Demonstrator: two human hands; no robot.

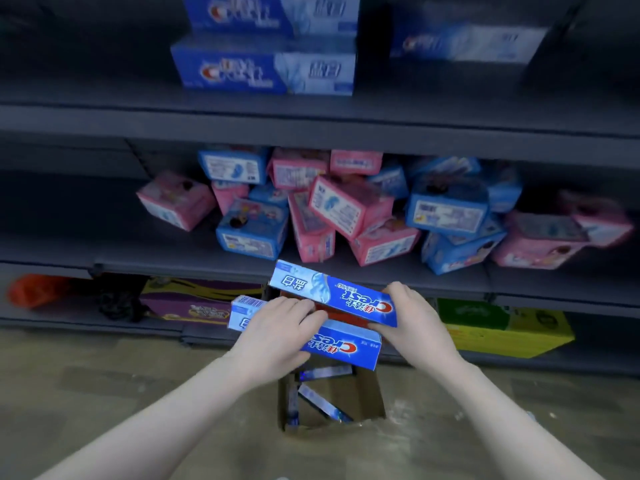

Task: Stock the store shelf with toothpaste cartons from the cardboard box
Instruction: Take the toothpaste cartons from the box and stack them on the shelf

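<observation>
Middle shelf (pixel 194 258) bare at left, pink and blue packs (pixel 349 209) heaped across centre (some tipped), top-shelf stacked cartons (pixel 263 69) central

Upper toothpaste carton (pixel 332 297): brand "Crest" in white letters with red C, printed upside down to viewer; Chinese characters "佳洁士" beside it, "盐白" on pale end.
Lower toothpaste carton (pixel 341 346): same "Crest" logo with "佳洁士", also inverted; barcode panel on far end, digits unreadable.
Stacked blue cartons on top shelf (pixel 263 69): print too blurred to read.
Pink and blue packs on middle shelf (pixel 349 206): label panels illegible.
</observation>
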